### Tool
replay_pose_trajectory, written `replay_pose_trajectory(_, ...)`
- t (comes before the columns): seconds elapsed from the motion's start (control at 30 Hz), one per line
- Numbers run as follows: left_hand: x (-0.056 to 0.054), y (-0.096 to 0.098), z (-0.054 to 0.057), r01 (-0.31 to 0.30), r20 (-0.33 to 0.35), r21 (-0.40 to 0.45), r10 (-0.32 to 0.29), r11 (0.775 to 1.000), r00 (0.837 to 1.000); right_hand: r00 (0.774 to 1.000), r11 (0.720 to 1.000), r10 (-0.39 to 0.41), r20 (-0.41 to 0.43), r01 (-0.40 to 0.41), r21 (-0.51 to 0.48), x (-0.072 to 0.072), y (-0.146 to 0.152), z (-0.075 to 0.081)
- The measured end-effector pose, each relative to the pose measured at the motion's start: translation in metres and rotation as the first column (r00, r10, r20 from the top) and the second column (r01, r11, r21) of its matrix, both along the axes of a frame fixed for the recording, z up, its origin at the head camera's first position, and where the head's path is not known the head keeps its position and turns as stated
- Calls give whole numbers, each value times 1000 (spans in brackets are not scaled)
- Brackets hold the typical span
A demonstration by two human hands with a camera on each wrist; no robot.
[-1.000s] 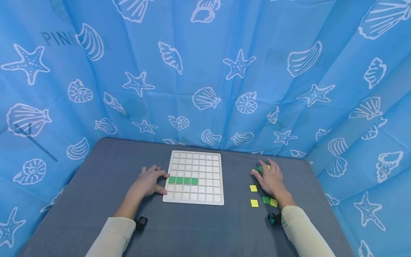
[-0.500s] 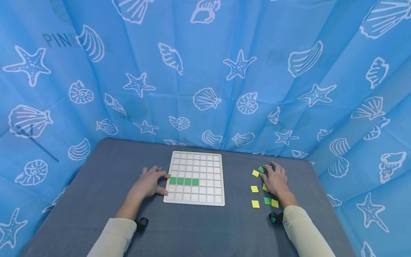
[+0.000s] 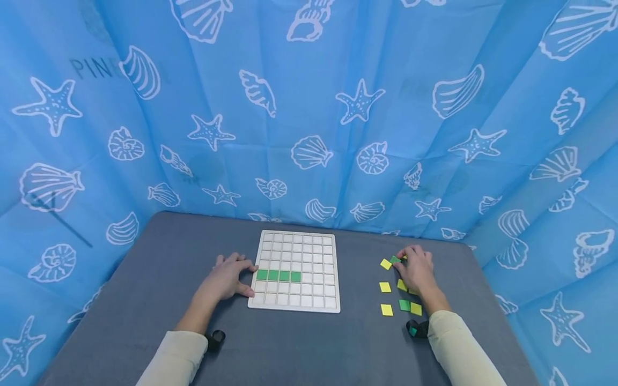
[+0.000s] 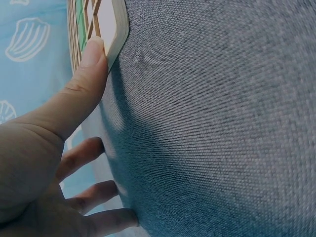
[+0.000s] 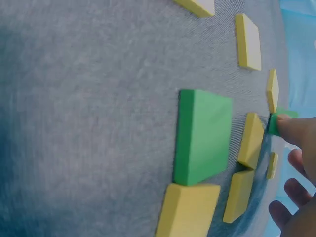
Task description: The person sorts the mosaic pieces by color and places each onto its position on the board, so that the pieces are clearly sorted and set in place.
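Note:
A white grid board lies on the grey table, with several green tiles in a row in its left cells. My left hand rests at the board's left edge. In the left wrist view its thumb lies on the board's corner rim while other fingers spread over the cloth. At the right, my right hand pinches a green tile at the far end of the loose tiles. The right wrist view shows the thumb against that tile; the index finger is mostly hidden.
Several yellow tiles lie loose around the right hand. Nearer the wrist, another green tile touches a yellow tile. A blue shell-patterned curtain hangs behind the grey table.
My right hand has shifted from over the far yellow and green tiles to the green tile, its thumb and fingers drawing together there. My left hand stays at the board's edge.

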State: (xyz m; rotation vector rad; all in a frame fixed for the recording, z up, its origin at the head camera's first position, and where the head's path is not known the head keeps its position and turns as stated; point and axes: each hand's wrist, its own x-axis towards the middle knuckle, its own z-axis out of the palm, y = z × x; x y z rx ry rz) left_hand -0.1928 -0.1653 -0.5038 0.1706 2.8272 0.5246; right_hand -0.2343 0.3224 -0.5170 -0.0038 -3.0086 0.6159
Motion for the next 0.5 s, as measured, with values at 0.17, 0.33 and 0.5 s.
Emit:
replay_pose_trajectory(0.17,1,1,-1,-9,3,8,9,1000,1000,1000,1000,-12,-19,12,-22,1,1,3)
replay_pose_trajectory(0.33,2,0,2,2,7,8,-2,1000,1000,999,999,1,-35,-3,-50,3,-1,7)
replay_pose_trajectory(0.5,2,1,3,2,8,12,-2,1000,1000,1000,995,24,-15,-26,-97,7,-11,16)
